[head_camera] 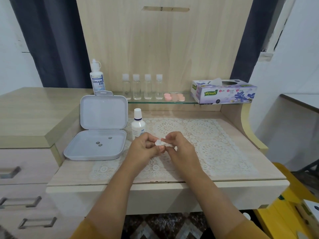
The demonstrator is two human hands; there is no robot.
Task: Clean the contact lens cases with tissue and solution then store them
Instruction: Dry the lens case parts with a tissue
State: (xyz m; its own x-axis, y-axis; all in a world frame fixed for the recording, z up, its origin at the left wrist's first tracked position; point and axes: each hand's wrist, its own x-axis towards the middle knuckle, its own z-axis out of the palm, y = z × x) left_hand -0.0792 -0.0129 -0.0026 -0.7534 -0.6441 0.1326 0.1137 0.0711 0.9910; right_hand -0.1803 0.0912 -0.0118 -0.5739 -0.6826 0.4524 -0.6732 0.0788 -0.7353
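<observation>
Case (pixel 158 142) and tissue (pixel 168 145) sit bunched together between the two hands, above the lace mat (pixel 207 145); both are white and mostly covered by fingers, so where one ends and the other begins is hard to make out. The left hand (pixel 144 146) curls its fingers round the small white piece, and the right hand (pixel 179 144) pinches the tissue against it from the other side. The fingertips of both hands are folded inward and largely hidden.

A white bottle (pixel 138 125) stands just behind the left hand, its lower label partly blocked by the knuckles. To the left, the open box (pixel 96 145) lies at the desk's edge with its lid upright; three small dark dots lie in its tray, too small to identify. The mat to the right of the hands is open room.

On the glass shelf (pixel 188 101) behind stand a solution bottle (pixel 97 80), four clear bottles (pixel 142 87), pink cases (pixel 174 97) and a tissue box (pixel 224 91).
</observation>
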